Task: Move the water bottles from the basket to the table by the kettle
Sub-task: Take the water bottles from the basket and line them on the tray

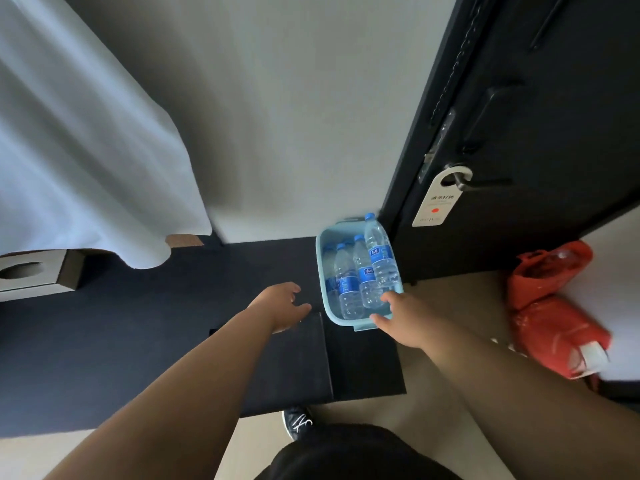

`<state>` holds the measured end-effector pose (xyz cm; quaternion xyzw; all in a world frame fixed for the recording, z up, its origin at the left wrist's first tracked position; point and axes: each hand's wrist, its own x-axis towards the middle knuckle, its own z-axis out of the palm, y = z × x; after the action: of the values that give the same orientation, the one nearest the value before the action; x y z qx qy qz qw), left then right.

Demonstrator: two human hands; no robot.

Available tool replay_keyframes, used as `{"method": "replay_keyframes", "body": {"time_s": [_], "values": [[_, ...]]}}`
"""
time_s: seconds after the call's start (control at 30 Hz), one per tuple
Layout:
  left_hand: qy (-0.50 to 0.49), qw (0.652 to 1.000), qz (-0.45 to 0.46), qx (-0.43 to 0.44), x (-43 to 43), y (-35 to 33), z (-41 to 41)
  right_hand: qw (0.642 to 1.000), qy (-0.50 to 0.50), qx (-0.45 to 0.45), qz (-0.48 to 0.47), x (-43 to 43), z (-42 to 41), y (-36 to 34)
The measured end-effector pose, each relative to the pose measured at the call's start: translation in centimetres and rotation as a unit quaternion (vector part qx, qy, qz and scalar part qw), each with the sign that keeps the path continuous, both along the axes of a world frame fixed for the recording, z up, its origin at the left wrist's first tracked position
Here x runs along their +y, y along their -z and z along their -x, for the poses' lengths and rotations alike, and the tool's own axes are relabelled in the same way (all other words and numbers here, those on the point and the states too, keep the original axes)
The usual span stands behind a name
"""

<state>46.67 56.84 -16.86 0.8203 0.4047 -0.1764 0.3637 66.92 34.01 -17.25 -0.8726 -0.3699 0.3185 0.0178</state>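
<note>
Water bottles [348,285], blue-labelled, in pale-blue basket [319,258]; door hanger [436,199]: "请勿打扰"

Both arms stretched forward, bare; left hand [285,306] palm down, fingers relaxed; right hand [403,318] fingers spread.

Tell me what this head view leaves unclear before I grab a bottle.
- Kettle: not in the head view, so the drop spot is unseen.
- Bottles in the basket: four show; any underneath are hidden by them.
- Right hand: it covers the basket's near corner, so contact with a bottle is unclear.
- Tissue box: cut off by the left edge.
</note>
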Motion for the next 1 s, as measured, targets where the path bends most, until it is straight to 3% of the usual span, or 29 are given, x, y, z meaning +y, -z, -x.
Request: {"method": "replay_keyframes", "body": {"time_s": [0.47,0.67,1.0], "values": [[0.068,0.996,0.007,0.056,1.1,4.2,-3.8,0.998,0.004,0.054,0.025,1.9,-1.0,4.6],[0.043,0.996,0.008,0.078,0.8,4.1,-6.6,0.997,-0.008,0.07,0.019,3.5,-5.4,5.6],[-0.021,0.996,0.039,0.072,-1.0,6.4,-14.0,0.996,-0.075,0.006,0.043,7.0,-13.5,5.1]]}}
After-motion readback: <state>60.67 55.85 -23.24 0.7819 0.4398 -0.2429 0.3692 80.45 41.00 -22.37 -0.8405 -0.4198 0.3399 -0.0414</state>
